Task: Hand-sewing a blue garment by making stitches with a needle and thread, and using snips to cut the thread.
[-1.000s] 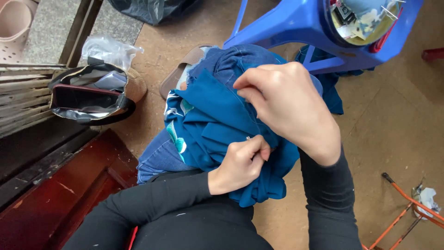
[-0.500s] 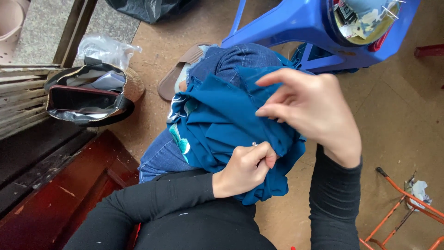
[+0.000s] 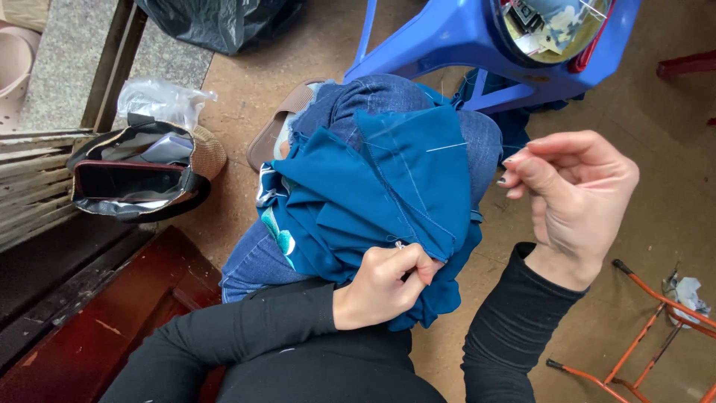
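Note:
A teal-blue fabric [image 3: 358, 201] with a stitched seam lies draped over my knee in blue jeans [image 3: 373, 93]. My left hand [image 3: 384, 283] pinches the fabric's lower edge at the seam, thumb and fingers closed on it. My right hand [image 3: 574, 198] is raised to the right of the fabric, away from it, with its fingertips pinched together. A thin pale thread [image 3: 447, 147] runs taut from the fabric toward those fingertips. I cannot make out a needle for certain.
A blue plastic stool [image 3: 462, 37] stands just beyond my knee, with small items in its round top. A brown sandal [image 3: 280, 127], an open black bag [image 3: 134, 179] and a clear plastic bag [image 3: 160, 101] lie left. An orange metal frame [image 3: 641, 328] lies at the lower right.
My right hand has lifted off the fabric and swung out to the right, drawing the thread taut. The left hand has kept its pinch on the seam.

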